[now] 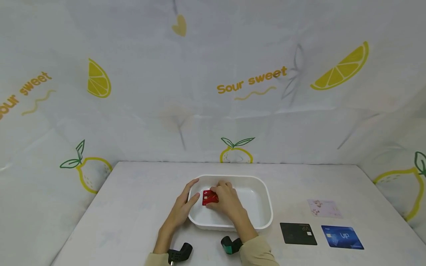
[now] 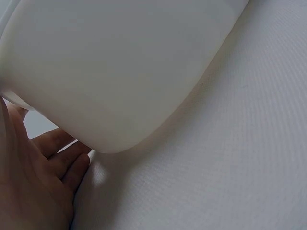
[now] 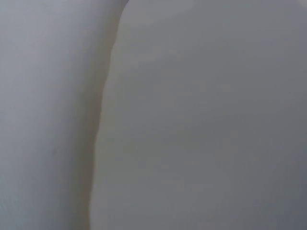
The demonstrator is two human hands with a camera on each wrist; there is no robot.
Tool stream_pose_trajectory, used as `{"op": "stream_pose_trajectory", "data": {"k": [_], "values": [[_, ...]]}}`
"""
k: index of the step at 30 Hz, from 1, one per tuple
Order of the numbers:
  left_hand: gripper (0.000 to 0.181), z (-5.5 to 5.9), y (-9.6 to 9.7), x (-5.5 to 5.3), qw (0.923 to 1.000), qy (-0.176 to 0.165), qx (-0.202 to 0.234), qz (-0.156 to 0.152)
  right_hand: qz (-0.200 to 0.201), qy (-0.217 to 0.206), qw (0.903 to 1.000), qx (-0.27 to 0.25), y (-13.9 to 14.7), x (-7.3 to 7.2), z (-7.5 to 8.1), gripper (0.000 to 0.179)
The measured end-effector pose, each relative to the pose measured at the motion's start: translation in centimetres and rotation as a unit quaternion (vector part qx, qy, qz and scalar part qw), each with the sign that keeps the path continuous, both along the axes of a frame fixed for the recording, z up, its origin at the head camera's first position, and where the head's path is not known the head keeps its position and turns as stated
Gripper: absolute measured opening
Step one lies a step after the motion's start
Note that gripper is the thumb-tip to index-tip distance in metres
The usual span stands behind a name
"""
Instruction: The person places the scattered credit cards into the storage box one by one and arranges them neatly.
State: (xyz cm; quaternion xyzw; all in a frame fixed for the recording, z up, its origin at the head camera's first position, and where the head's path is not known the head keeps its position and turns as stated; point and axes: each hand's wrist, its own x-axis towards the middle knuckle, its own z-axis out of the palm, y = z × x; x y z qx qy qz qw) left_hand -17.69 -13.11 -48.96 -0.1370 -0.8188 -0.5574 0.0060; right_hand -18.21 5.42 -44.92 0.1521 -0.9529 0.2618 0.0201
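A white plastic tray [image 1: 254,207] sits on the table in the head view. My left hand [image 1: 182,207] holds its left end, thumb over the rim and other fingers along the outside. In the left wrist view, fingers of that hand [image 2: 43,167] lie against the tray's outer wall [image 2: 124,72]. Inside the tray, my right hand [image 1: 227,199] grips a red bank card [image 1: 209,198] by its edges, with the thumb at the near edge and fingers at the far one. The hand covers the card's right part. The right wrist view shows only the tray's wall [image 3: 201,115] close up.
Right of the tray lie a black VIP card [image 1: 296,233], a blue VIP card [image 1: 342,237] and a pale pink flowered card [image 1: 324,208], all flat on the white table [image 1: 133,207]. A lemon-printed cloth [image 1: 149,92] hangs behind and at the sides.
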Motion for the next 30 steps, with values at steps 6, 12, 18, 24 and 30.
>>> {"op": "stream_pose_trajectory", "data": {"k": [6, 12, 18, 24, 30], "values": [[0.052, 0.15, 0.07, 0.14, 0.9999, -0.008, 0.01, -0.004, 0.0, -0.011, 0.9999, -0.004, 0.03, 0.22, 0.03, 0.051], [0.052, 0.1, -0.01, 0.11, 1.0, 0.005, 0.004, -0.008, -0.008, -0.004, 0.9999, 0.01, -0.15, 0.34, -0.02, 0.051], [0.052, 0.26, 0.04, 0.2, 1.0, -0.003, 0.007, -0.003, -0.012, 0.007, 0.9998, 0.016, -0.25, 0.38, -0.02, 0.051], [0.053, 0.26, 0.14, 0.29, 1.0, -0.007, -0.002, 0.0, -0.008, 0.019, 0.9993, 0.03, -0.15, 0.52, 0.14, 0.05], [0.052, 0.1, 0.12, 0.17, 1.0, 0.006, -0.002, -0.003, -0.006, 0.012, 0.9996, 0.023, -0.06, 0.5, 0.1, 0.05]]}}
